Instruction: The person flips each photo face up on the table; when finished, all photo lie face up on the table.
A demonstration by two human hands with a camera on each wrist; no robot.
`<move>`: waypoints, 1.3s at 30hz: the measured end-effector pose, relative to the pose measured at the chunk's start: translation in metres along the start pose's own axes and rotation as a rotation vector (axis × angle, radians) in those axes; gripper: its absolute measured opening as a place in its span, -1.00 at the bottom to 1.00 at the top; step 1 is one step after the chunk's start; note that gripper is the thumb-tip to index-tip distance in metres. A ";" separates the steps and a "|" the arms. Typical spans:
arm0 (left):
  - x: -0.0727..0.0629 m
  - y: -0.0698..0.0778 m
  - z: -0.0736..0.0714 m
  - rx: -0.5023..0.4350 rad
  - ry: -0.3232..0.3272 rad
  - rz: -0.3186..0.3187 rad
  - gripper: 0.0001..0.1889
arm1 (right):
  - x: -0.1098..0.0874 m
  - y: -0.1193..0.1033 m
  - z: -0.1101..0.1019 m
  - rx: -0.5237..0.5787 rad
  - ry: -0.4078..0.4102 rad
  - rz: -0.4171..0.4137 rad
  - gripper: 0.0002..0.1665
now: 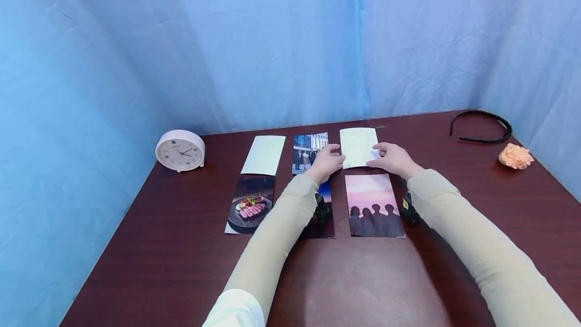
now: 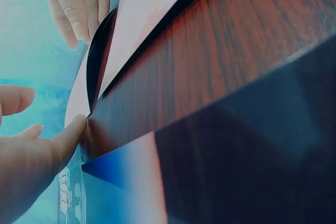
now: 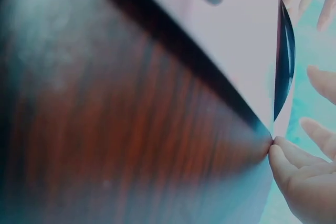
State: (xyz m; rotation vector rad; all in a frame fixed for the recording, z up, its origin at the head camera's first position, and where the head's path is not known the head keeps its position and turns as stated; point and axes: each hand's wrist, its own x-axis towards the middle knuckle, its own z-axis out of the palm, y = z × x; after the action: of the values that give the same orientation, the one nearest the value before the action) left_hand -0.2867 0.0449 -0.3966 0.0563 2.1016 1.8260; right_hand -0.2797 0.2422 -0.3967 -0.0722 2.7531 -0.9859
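- Right hand (image 1: 394,159) pinches the near right corner of the white rectangular paper card (image 1: 357,146).
- Left hand (image 1: 326,164) touches its left edge (whether clamped, cannot tell).
- Best raise both sides evenly.

White rectangular card (image 1: 356,146), on dark-red table (image 1: 363,279)

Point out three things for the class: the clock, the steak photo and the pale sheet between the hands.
Clock (image 1: 180,152): head view, on its dial.
Steak photo (image 1: 251,209): head view, on the pictured meat.
Pale sheet (image 1: 358,148): head view, middle of its face.
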 end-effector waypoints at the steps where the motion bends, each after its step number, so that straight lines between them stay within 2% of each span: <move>1: 0.000 0.000 0.000 -0.004 0.001 -0.002 -0.49 | 0.000 0.000 0.000 -0.003 -0.003 0.001 -0.17; 6: 0.001 -0.001 0.001 0.002 0.002 0.003 -0.49 | 0.001 0.002 0.001 -0.032 -0.007 -0.001 -0.13; 11: 0.003 -0.005 0.000 0.058 -0.024 0.027 -0.50 | 0.002 0.001 0.002 -0.178 0.037 -0.058 -0.21; 16: 0.003 -0.006 -0.002 0.104 -0.031 0.048 -0.53 | 0.002 -0.001 0.001 -0.311 0.052 -0.144 -0.37; 23: 0.004 -0.007 -0.005 0.082 -0.064 0.048 -0.56 | 0.002 -0.002 -0.002 -0.355 0.003 -0.215 -0.67; 25: 0.004 -0.007 -0.006 0.079 -0.074 0.049 -0.57 | 0.003 -0.002 -0.005 -0.356 0.003 -0.231 -0.71; 28: 0.003 -0.008 -0.007 0.134 -0.073 0.070 -0.58 | 0.005 0.000 -0.007 -0.333 0.006 -0.251 -0.75; 34: 0.000 -0.006 -0.008 0.226 -0.071 0.118 -0.60 | 0.003 -0.002 -0.013 -0.228 0.039 -0.254 -0.75; 39: -0.003 -0.004 -0.005 0.312 -0.033 0.179 -0.67 | 0.000 -0.003 -0.017 -0.151 0.078 -0.244 -0.72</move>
State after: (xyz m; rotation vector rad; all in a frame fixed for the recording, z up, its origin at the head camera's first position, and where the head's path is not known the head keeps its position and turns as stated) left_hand -0.2844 0.0387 -0.3991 0.3610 2.4053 1.5577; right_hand -0.2839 0.2501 -0.3822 -0.4104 2.9383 -0.8487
